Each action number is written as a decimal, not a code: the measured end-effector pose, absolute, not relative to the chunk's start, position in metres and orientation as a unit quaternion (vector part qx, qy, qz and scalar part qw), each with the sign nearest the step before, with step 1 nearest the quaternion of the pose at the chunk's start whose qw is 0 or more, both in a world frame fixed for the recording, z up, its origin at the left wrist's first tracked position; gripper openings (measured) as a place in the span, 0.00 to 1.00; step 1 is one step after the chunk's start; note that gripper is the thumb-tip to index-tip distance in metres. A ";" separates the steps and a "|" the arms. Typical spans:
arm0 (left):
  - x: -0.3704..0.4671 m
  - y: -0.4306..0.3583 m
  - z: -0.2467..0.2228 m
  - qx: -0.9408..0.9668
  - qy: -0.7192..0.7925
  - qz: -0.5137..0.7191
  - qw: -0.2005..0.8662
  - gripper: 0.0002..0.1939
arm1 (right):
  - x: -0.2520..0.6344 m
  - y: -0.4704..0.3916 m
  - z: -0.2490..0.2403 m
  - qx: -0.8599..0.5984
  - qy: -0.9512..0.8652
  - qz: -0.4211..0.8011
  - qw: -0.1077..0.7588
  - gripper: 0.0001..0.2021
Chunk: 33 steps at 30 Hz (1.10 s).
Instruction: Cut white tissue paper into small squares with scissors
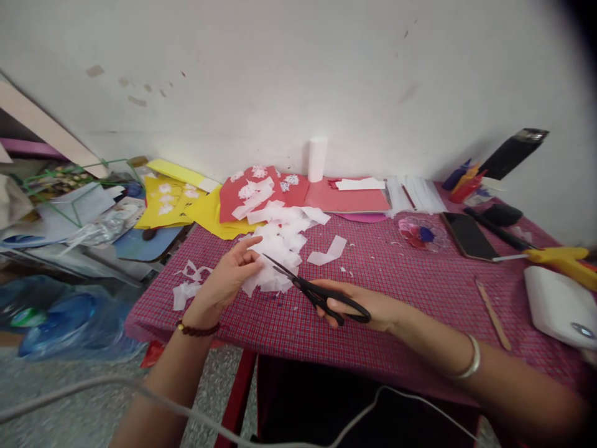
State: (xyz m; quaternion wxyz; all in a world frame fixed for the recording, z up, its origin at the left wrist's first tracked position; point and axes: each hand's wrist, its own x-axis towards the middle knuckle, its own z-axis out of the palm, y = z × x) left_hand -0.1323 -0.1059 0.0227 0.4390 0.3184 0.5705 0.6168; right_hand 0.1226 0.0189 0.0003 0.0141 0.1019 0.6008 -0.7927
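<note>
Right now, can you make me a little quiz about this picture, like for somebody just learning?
1. Which hand holds the black scissors?
2. True or false: the wooden stick lies to the right of the pile of white paper pieces.
3. Fill in the blank: the bracelet on the wrist of the left hand is made of dark ____.

Key:
1. The right hand.
2. True.
3. Beads.

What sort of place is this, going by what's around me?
Probably a small craft workspace: there are black scissors, a pile of white paper pieces and a red sheet with white decorations.
</note>
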 end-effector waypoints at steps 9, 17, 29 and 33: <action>-0.128 -0.094 0.024 0.301 0.568 0.630 0.436 0.30 | 0.110 0.011 -0.004 0.132 0.578 -0.805 -0.027 0.32; -0.135 -0.099 0.023 0.293 0.561 0.613 0.473 0.34 | 0.104 0.003 -0.005 0.160 0.553 -0.815 -0.072 0.25; -0.149 -0.104 0.018 0.278 0.592 0.629 0.420 0.31 | 0.107 0.013 -0.007 0.160 0.501 -0.850 -0.024 0.27; -0.153 -0.099 0.028 0.291 0.593 0.636 0.399 0.28 | 0.108 0.015 -0.007 0.167 0.505 -0.847 -0.001 0.28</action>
